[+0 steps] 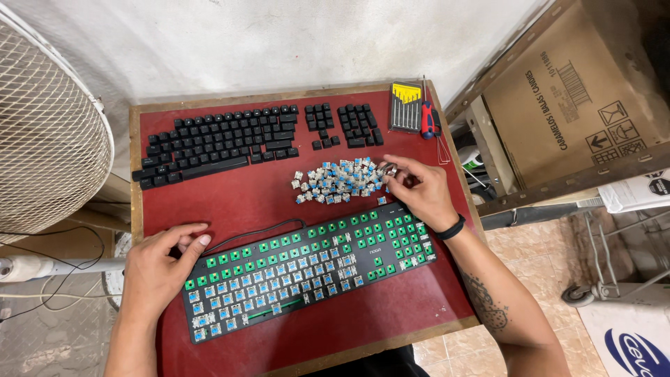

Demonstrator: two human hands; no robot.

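In the middle of the frame, the right hand (419,190) pinches a small metal tool by the switch pile (336,180), the left hand (162,262) lies flat on the keyboard (307,269), about half emptied.

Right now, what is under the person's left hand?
The left hand lies on the red table top, touching the stripped keyboard's left end and black cable. Whatever is beneath the palm is hidden.

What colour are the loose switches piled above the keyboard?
The loose switches are mostly blue-topped with pale housings, seen in the head view.
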